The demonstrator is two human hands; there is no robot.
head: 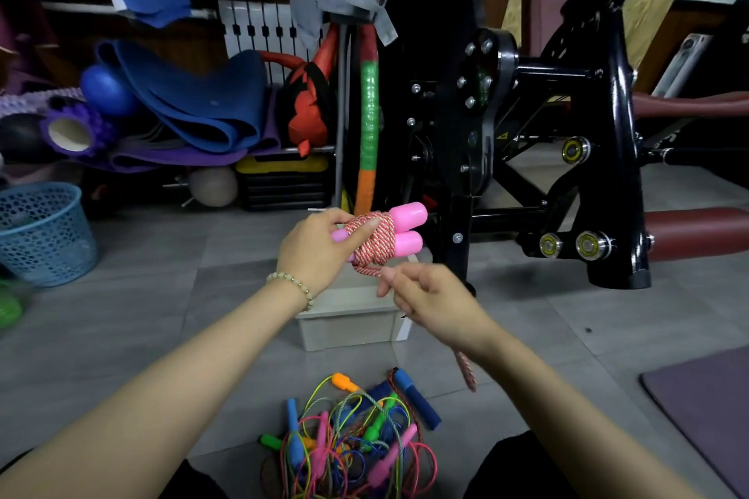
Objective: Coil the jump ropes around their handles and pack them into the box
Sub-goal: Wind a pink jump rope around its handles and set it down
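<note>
My left hand (314, 251) grips a pair of pink jump-rope handles (407, 227), held side by side above the box. A red-and-white braided rope (375, 241) is wound around them in several turns. My right hand (429, 296) pinches the loose rope just below the coil, and the rope's tail (466, 371) hangs down under my right wrist. The pale open box (348, 326) stands on the floor beneath both hands, partly hidden by them. A tangled pile of coloured jump ropes (352, 433) lies on the floor near my knees.
A black exercise machine (567, 134) stands right behind the box. A blue mesh basket (44, 231) sits at the left, with rolled mats (194, 101) and balls behind it. A purple mat (709, 409) lies at the lower right. Grey floor tiles surround the box.
</note>
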